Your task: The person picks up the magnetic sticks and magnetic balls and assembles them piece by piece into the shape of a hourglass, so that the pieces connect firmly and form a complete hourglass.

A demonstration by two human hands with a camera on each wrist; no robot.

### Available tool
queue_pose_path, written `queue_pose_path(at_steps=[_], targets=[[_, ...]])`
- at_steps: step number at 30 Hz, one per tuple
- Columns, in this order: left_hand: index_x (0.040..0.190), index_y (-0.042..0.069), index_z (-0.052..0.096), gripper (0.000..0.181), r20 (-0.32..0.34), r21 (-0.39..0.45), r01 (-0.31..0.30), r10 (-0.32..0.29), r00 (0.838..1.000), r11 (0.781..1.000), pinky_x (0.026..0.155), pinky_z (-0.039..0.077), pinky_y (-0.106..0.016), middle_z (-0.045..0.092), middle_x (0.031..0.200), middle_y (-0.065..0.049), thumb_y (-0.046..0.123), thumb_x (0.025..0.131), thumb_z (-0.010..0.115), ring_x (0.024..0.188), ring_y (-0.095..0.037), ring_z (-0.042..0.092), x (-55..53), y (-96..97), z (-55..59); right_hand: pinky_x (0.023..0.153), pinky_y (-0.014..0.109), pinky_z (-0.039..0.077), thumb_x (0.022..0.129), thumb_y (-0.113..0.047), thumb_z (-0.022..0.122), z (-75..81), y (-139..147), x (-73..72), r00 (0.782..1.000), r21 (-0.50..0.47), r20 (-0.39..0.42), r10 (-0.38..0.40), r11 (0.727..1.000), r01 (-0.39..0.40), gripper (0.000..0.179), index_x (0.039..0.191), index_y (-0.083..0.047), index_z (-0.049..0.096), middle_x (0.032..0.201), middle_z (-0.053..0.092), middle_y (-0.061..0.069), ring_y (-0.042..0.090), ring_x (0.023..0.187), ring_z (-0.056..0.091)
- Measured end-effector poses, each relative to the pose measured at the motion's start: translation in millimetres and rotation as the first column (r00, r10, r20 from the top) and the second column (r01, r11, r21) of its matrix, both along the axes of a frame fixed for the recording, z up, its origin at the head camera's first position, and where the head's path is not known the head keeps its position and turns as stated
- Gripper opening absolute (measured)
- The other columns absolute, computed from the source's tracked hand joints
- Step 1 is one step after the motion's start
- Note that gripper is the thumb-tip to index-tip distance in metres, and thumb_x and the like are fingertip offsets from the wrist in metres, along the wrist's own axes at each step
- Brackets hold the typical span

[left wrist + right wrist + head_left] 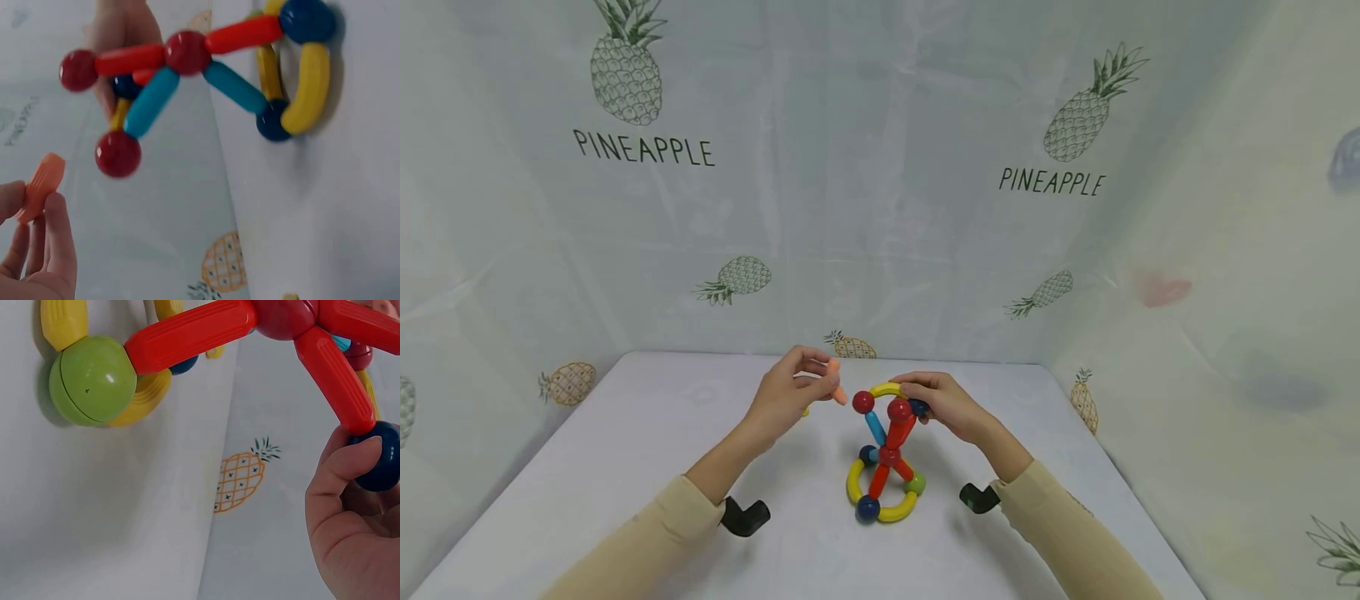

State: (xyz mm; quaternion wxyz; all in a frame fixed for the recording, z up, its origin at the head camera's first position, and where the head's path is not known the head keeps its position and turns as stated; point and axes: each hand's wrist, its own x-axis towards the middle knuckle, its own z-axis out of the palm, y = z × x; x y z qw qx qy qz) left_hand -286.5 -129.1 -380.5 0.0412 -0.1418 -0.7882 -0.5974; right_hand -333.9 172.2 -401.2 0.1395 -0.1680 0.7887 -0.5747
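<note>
My left hand pinches an orange curved rod between thumb and fingers, just left of a toy built from balls and rods. That structure stands upright, its yellow curved rods forming a ring at the base with dark blue balls and a green ball. Straight red rods and light blue rods meet at a central red ball. Two more red balls sit at the top, one of them nearest the orange rod but apart from it. My right hand grips the upper dark blue ball.
A white table carries the structure. Behind it hangs a pale curtain printed with pineapples. A small yellow piece shows partly behind my left hand. Black wrist pieces stick out beside both sleeves.
</note>
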Motion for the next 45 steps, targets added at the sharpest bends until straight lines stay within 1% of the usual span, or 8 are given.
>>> queue_pose_path(at_steps=[3, 8, 15, 19, 27, 31, 37, 45], targets=[[0.135, 0.017, 0.057, 0.043, -0.023, 0.066, -0.005, 0.007, 1.0, 0.998, 0.1, 0.059, -0.043, 0.064, 0.124, -0.01, 0.031, 0.1, 0.077, 0.1, -0.02, 0.077, 5.5, 16.5, -1.3, 0.069, 0.026, 0.049, 0.108, -0.032, 0.061, 0.3, 0, 0.6, 1.0, 0.007, 0.0, -0.007, 1.0, 0.007, 0.04, 0.14, -0.009, 0.067, 0.103, 0.071, 0.007, 0.02, 0.078, 0.056], [0.134, 0.017, 0.057, 0.044, -0.028, 0.144, -0.016, 0.02, 0.999, 0.99, 0.097, 0.061, -0.039, 0.064, 0.123, -0.009, 0.034, 0.099, 0.078, 0.101, -0.019, 0.075, 12.8, 44.3, -6.2, 0.069, 0.027, 0.048, 0.109, -0.033, 0.06, 1.2, 1, 0.8, 1.0, 0.01, 0.001, -0.009, 1.0, 0.009, 0.041, 0.141, -0.008, 0.067, 0.103, 0.071, 0.007, 0.02, 0.079, 0.057], [0.133, 0.017, 0.058, 0.044, -0.054, 0.148, -0.03, 0.039, 0.998, 0.988, 0.085, 0.064, -0.034, 0.066, 0.118, -0.007, 0.032, 0.097, 0.08, 0.097, -0.018, 0.074, 14.4, 62.7, -8.9, 0.069, 0.026, 0.049, 0.109, -0.032, 0.06, 0.5, 0, -0.2, 1.0, 0.001, 0.004, 0.006, 1.0, -0.006, 0.041, 0.141, -0.008, 0.067, 0.106, 0.07, 0.007, 0.02, 0.081, 0.058], [0.134, 0.017, 0.058, 0.043, -0.046, 0.147, -0.028, 0.035, 0.998, 0.989, 0.084, 0.064, -0.033, 0.066, 0.118, -0.007, 0.032, 0.099, 0.078, 0.097, -0.018, 0.074, 14.1, 62.5, -9.0, 0.069, 0.027, 0.049, 0.109, -0.032, 0.059, 0.4, 0, 0.2, 1.0, 0.002, -0.005, 0.011, 1.0, -0.011, 0.041, 0.141, -0.008, 0.066, 0.103, 0.071, 0.007, 0.02, 0.08, 0.058], [0.132, 0.017, 0.059, 0.042, 0.045, 0.155, -0.021, 0.014, 0.999, 0.988, 0.092, 0.062, -0.037, 0.066, 0.118, -0.009, 0.037, 0.1, 0.076, 0.095, -0.019, 0.076, 16.0, 51.8, -10.6, 0.069, 0.025, 0.05, 0.11, -0.032, 0.059, 0.7, 0, -0.6, 1.0, -0.001, -0.015, 0.027, 1.0, -0.027, 0.041, 0.141, -0.007, 0.066, 0.113, 0.075, 0.012, 0.021, 0.081, 0.059], [0.132, 0.015, 0.06, 0.045, 0.1, 0.145, -0.025, 0.011, 0.995, 0.989, 0.093, 0.062, -0.038, 0.069, 0.117, -0.009, 0.043, 0.1, 0.075, 0.096, -0.02, 0.076, 18.2, 46.3, -10.9, 0.068, 0.024, 0.05, 0.11, -0.032, 0.059, 0.9, -1, -0.5, 0.999, -0.008, -0.006, 0.033, 0.999, -0.033, 0.041, 0.141, -0.006, 0.066, 0.115, 0.075, 0.016, 0.021, 0.081, 0.06], [0.134, 0.014, 0.06, 0.044, 0.171, 0.122, -0.049, 0.028, 0.985, 0.991, 0.091, 0.063, -0.035, 0.07, 0.113, -0.009, 0.04, 0.102, 0.073, 0.094, -0.02, 0.077, 17.1, 39.3, -13.2, 0.068, 0.024, 0.051, 0.11, -0.032, 0.06, 0.3, 0, -0.4, 1.0, -0.007, 0.002, 0.025, 1.0, -0.025, 0.041, 0.141, -0.007, 0.066, 0.118, 0.074, 0.019, 0.021, 0.081, 0.06], [0.136, 0.011, 0.063, 0.046, 0.206, 0.058, -0.049, 0.036, 0.978, 0.997, 0.091, 0.063, -0.034, 0.071, 0.105, -0.008, 0.042, 0.103, 0.07, 0.091, -0.018, 0.075, 12.2, 33.5, -16.5, 0.068, 0.023, 0.049, 0.11, -0.031, 0.059, -0.6, 3, 2.3, 1.0, -0.03, 0.01, 0.007, 1.0, -0.007, 0.041, 0.142, -0.007, 0.064, 0.116, 0.073, 0.018, 0.02, 0.081, 0.057]])
